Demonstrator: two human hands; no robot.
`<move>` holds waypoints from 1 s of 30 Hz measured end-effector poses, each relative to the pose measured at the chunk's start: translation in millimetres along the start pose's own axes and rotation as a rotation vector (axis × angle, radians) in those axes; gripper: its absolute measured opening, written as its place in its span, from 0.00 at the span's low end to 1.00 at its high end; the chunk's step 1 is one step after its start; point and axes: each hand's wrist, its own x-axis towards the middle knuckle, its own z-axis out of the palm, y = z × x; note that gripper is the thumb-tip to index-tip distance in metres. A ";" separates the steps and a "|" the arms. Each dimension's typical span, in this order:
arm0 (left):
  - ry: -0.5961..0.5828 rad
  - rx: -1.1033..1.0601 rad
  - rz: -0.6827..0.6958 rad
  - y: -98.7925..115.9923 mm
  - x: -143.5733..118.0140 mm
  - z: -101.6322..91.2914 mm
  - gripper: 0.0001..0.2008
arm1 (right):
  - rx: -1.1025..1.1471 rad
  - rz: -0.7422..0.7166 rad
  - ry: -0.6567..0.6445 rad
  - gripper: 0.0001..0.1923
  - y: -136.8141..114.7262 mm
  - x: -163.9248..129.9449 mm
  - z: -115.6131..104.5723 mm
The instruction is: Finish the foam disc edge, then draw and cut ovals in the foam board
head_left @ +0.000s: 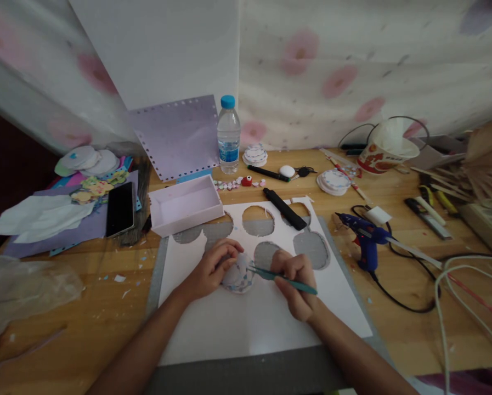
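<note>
And here I am, tweezers [265,273] pinched in the grip of my right hand [297,282], their tips right at the edge of the round paper piece [236,281] — whether they touch it, I can't tell. My left hand [213,269] steadies that piece from its left side, fingers bent over its rim. It sits over the white sheet [213,334], between my hands, and it already carries patterned edging; my fingers hide part of it, so how much is left I can't say — partway, I'd judge.

The cutting looks well along: several round holes gape in the sheet. Towards the back, one banded stack [255,156] stands near the bottle [228,137], and another round stack [333,182] sits on the right, both looking further on than mine.

Now the pose: left forearm slanting up from the lower left, right forearm from the lower right, knuckles curled, tweezers pointing left. Out on the tabletop [109,318], the glue gun [368,241] rests untouched to my right.
</note>
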 end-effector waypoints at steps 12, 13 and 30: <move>0.075 -0.060 0.004 -4.2 -2.1 -2.3 0.10 | 0.149 0.352 0.228 0.03 -8.1 19.2 -18.2; 0.071 -0.068 0.009 -3.8 -2.9 -2.6 0.10 | 0.190 0.413 0.204 0.04 -10.3 20.0 -17.7; -0.081 0.149 0.110 2.8 -4.0 1.1 0.36 | -0.136 0.983 -0.271 0.11 -19.0 19.9 16.6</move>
